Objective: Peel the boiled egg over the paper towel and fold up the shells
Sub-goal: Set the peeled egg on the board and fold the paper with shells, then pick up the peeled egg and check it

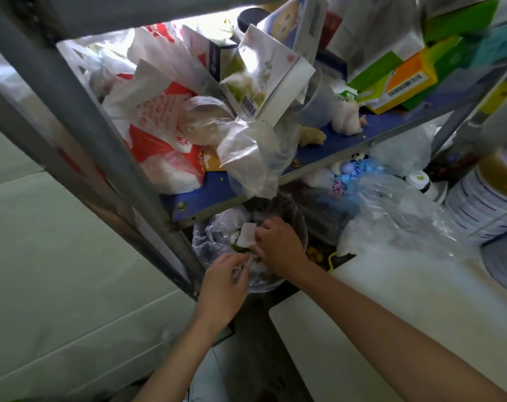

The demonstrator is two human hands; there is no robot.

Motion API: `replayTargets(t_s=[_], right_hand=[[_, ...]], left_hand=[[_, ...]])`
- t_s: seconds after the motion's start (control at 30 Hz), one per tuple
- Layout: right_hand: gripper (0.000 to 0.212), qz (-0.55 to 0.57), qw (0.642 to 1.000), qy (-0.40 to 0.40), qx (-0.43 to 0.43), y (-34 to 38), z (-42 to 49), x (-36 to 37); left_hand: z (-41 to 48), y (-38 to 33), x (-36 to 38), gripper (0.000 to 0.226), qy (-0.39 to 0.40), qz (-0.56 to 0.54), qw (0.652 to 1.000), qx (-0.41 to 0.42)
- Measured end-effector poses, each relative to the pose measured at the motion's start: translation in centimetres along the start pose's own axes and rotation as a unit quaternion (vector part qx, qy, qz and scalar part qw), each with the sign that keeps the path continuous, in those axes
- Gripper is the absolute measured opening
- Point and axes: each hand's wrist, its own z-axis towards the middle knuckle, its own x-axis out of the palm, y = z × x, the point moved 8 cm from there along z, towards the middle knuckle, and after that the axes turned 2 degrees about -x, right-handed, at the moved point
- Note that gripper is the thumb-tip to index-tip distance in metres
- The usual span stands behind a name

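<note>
Your right hand [278, 245] pinches the folded paper towel [246, 235] over the waste bin. Your left hand [223, 282] grips the bin liner [208, 242]. Risk: a loosening fold could scatter shells beyond the liner. No egg is visible.

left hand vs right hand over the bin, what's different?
The right hand reaches farther in and holds the white paper towel. The left hand sits at the near rim of the bin, pinching something pale I can't identify. The right hand's arm crosses the white counter, while the left hand's arm comes up from below. Both are over the bag-lined bin.
</note>
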Motion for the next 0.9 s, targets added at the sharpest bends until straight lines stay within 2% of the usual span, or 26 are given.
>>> replayTargets(t_s=[0.23, 0.33, 0.47, 0.67, 0.9], right_hand=[[0.024, 0.124, 0.984, -0.114, 0.050, -0.6, -6.8, -6.3], [0.024, 0.142, 0.975, -0.130, 0.113, -2.1, -11.1, -8.5], [0.027, 0.140, 0.959, -0.153, 0.194, -4.3, -17.6, -10.7], [0.029, 0.128, 0.925, -0.180, 0.310, -8.1, -27.7, -12.6], [0.031, 0.116, 0.888, -0.192, 0.402, -11.7, -37.9, -13.2]], left_hand=[[-0.4, -2.7, 0.6, 0.024, -0.003, 0.013, 0.998, 0.054], [-0.7, -4.9, 1.9, 0.022, 0.010, 0.018, 0.996, 0.089], [-1.8, -8.3, 5.0, 0.023, 0.058, -0.002, 0.988, 0.141], [-4.9, -12.0, 11.2, 0.026, 0.157, -0.043, 0.973, 0.163], [-9.6, -15.3, 18.2, 0.023, 0.223, -0.043, 0.955, 0.191]])
